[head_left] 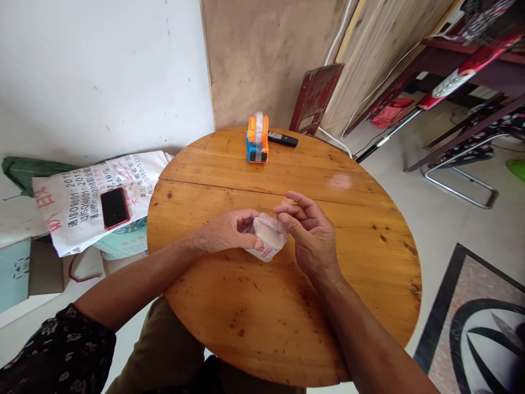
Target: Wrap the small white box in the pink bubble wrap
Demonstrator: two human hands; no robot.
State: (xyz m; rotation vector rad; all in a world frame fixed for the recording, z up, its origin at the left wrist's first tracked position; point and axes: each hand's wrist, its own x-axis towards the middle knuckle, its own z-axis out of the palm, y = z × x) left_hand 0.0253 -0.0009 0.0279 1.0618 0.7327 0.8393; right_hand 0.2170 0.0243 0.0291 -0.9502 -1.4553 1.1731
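A small boxy packet (267,236) in crinkled clear wrapping, with red print on its near side, is held just over the round wooden table. My left hand (229,230) is closed round its left side, with the thumb across the near face. At the packet's upper right corner is my right hand (309,230), its thumb and forefinger brought together in a pinch and the other fingers curled loosely. Whatever lies between those fingertips is too small and pale to make out. Farther back stands an orange and blue tape dispenser (257,139) with a roll of clear tape.
A black remote-like object (283,139) lies beside the dispenser on the wooden table (361,284). To the left, a phone (115,208) rests on a printed white sack (88,191). A dark red chair (315,98) stands behind the table, against the wall.
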